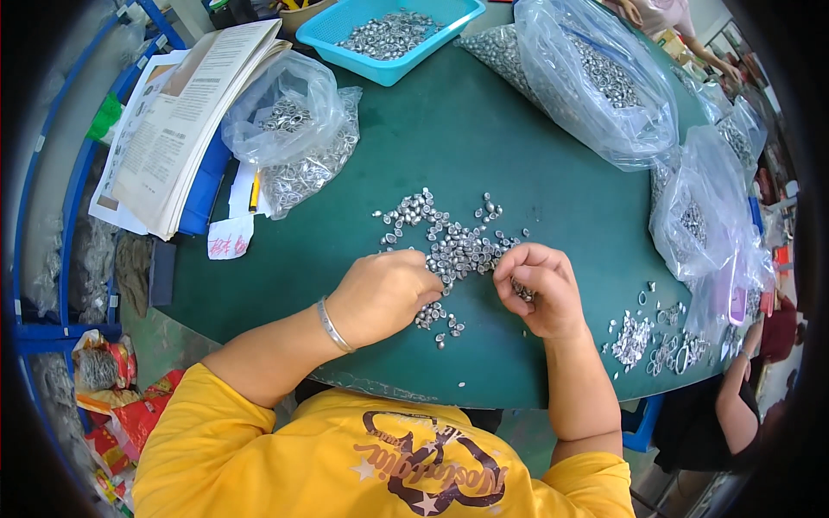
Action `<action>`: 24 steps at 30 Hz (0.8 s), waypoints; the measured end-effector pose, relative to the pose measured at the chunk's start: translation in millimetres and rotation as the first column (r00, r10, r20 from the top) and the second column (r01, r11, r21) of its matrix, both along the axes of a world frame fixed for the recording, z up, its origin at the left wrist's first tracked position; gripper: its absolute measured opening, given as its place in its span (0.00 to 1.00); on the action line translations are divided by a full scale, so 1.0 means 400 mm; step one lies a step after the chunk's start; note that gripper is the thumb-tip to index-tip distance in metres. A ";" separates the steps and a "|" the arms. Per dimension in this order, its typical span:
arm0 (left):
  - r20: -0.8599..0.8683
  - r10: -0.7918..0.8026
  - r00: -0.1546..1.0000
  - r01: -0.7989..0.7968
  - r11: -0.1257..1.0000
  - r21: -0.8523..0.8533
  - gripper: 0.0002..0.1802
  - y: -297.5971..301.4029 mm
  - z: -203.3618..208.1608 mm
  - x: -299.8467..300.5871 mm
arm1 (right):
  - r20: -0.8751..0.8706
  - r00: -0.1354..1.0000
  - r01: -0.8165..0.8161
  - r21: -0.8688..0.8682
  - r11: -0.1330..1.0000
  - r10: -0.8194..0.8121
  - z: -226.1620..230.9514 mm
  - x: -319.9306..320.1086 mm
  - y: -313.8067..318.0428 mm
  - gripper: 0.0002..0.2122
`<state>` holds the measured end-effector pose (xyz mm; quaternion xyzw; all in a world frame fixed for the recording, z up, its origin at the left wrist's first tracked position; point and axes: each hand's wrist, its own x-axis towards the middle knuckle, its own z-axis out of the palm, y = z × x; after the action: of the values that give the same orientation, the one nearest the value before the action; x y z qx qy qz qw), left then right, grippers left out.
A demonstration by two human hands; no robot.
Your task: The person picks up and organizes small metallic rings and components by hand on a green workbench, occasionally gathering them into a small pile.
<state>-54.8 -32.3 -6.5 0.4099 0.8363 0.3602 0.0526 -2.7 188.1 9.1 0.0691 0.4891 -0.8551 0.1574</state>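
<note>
A loose heap of small silver cup-shaped metal pieces [458, 250] lies on the green tabletop in front of me. My left hand [386, 292], with a silver bangle at the wrist, rests at the heap's left side. Its fingers are closed at the pieces, and what they hold is hidden behind the knuckles. At the heap's right side, my right hand [542, 292] is turned partly palm up. Its fingers curl around a few small metal pieces [522, 292]. Several more pieces [442, 324] lie just below my left fingers.
A blue basket [393, 65] of metal pieces stands at the back. Clear plastic bags [596, 82] of parts lie back right, another bag [298, 147] back left by stacked papers [177, 112]. Rings and flat bits [652, 341] are at right. A co-worker's arm [738, 397] shows far right.
</note>
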 end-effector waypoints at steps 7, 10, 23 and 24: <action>-0.007 0.001 1.000 -0.001 0.999 -0.037 0.04 0.008 -0.004 0.003 | -0.434 0.797 0.275 0.880 0.388 0.420 -0.040 0.014 -0.080 0.04; 0.111 0.015 0.994 -0.021 0.999 0.048 0.04 0.006 0.001 -0.008 | -0.439 0.780 0.323 0.893 0.314 0.447 -0.037 0.017 -0.080 0.04; 0.900 -0.428 0.078 -0.561 0.728 0.395 0.04 -0.020 0.023 -0.069 | -0.478 0.706 0.455 0.871 0.183 0.523 -0.040 0.019 -0.098 0.03; 0.888 -0.456 0.069 -0.559 0.720 0.412 0.04 -0.025 0.022 -0.071 | -0.498 0.705 0.468 0.862 0.196 0.504 -0.043 0.017 -0.101 0.03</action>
<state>-83.2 -42.2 2.4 -0.0022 0.3730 0.8192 0.4355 4.3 147.7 -8.0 -0.1885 0.9317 -0.2886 -0.1143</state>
